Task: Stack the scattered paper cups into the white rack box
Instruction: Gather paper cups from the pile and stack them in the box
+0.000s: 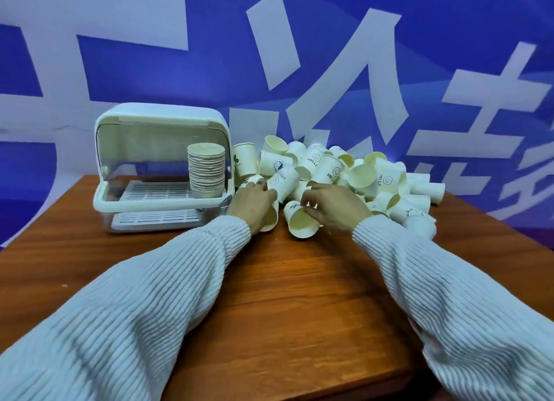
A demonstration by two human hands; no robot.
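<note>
Gathering is in hand: the left hand (250, 204) grips a cup (283, 181) and the right hand (332, 206) pinches another cup (301, 224) at the heap (359, 176) along the worktop's (284, 295) far edge. Next, I judge, nest them and carry them to the white rack box (162, 167) at the far left corner, beside its stack (206, 170).

The near half of the table (284, 295) lies bare wood, open to passage from the near edge. At the far left stands the rack box (162, 167), its front open; a stack of cups (206, 171) fills the right end of its tray, with bare grid to the left. A heap of loose cups (344, 176) crowds the far right, touching the box's right side. Behind all hangs a blue banner (209, 56).
</note>
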